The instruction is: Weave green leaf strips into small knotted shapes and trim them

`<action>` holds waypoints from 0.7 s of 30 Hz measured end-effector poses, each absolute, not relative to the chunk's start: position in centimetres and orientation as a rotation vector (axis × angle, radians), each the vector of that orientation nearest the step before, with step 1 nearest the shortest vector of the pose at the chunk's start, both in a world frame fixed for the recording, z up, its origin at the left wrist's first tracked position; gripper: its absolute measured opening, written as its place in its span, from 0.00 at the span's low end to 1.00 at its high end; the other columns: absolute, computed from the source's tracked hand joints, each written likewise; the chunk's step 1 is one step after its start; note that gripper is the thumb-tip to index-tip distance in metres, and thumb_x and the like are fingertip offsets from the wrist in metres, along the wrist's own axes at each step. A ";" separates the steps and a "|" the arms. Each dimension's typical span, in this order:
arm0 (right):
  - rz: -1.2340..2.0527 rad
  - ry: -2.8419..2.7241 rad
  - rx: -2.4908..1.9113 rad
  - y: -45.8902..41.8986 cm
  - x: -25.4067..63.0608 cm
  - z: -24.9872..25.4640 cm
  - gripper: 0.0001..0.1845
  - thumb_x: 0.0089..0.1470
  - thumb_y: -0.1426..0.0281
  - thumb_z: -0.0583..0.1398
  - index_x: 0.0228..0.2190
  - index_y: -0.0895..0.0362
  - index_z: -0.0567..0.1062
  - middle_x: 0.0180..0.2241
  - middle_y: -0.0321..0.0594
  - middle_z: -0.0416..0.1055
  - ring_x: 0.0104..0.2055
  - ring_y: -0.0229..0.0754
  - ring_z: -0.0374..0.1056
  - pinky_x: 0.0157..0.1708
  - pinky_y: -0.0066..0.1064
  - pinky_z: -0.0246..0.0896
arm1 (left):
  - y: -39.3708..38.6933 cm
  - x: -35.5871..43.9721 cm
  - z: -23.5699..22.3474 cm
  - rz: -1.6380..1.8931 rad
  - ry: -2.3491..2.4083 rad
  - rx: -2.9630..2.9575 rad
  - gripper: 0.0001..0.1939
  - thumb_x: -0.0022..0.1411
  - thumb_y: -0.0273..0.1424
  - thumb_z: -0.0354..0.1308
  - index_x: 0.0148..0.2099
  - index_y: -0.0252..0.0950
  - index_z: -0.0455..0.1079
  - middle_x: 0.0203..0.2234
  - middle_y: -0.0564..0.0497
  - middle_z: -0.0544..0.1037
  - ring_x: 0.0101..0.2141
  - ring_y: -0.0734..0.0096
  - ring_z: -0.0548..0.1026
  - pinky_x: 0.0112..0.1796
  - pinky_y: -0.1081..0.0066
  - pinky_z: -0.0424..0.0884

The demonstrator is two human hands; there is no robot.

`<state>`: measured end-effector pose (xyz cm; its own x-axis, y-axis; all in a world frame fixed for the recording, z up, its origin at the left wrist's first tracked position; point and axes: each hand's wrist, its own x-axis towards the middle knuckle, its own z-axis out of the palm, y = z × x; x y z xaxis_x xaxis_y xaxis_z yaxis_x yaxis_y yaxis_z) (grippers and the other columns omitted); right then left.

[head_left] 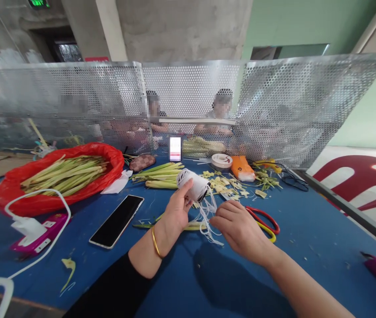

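Note:
My left hand (pixel 177 207) wraps round a spool of white string (pixel 193 185), holding it tilted above the table. Loose strands of white string (pixel 205 221) hang from the spool's right end. At these strands, my right hand (pixel 237 227) has its fingers curled together and seems to pinch the string; its fingertips are partly hidden. Scissors (pixel 267 221) with red and yellow handles lie beneath and beside my right hand, their blades out of sight. A green leaf stalk (pixel 193 226) lies under the string.
A red plastic bag (pixel 117 154) with leaf stalks stands left, near a black phone (pixel 118 221) and a purple power strip (pixel 44 236). Cut stalks (pixel 161 176), a tape roll (pixel 221 161) and an orange tissue pack (pixel 242 168) lie behind. A perforated metal screen (pixel 191 84) borders the table; people sit beyond.

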<state>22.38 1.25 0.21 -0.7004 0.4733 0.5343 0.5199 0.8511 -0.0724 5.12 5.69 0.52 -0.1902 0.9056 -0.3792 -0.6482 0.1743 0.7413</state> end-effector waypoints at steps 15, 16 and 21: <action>0.616 -1.838 -0.926 3.5 24.9 0.2 0.15 0.57 0.61 0.59 0.23 0.55 0.72 0.23 0.35 0.70 0.28 0.38 0.65 0.30 0.29 0.60 | 7.3 4.4 6.6 1.747 1.000 0.916 0.24 0.37 0.31 0.73 0.39 0.33 0.72 0.35 0.48 0.78 0.33 0.69 0.74 0.33 0.72 0.69; 0.644 -1.795 -0.932 3.5 25.1 0.2 0.15 0.56 0.61 0.60 0.22 0.56 0.73 0.22 0.34 0.69 0.27 0.38 0.64 0.30 0.29 0.60 | 7.4 4.5 7.0 1.753 1.017 0.923 0.25 0.36 0.31 0.73 0.40 0.33 0.72 0.35 0.47 0.78 0.34 0.68 0.74 0.33 0.71 0.69; 0.870 -1.521 -0.914 3.6 25.5 0.8 0.17 0.52 0.58 0.62 0.19 0.57 0.73 0.19 0.34 0.67 0.25 0.38 0.61 0.28 0.30 0.56 | 7.8 4.9 7.6 1.657 1.099 0.845 0.23 0.38 0.33 0.73 0.39 0.34 0.74 0.34 0.47 0.78 0.31 0.68 0.74 0.29 0.71 0.68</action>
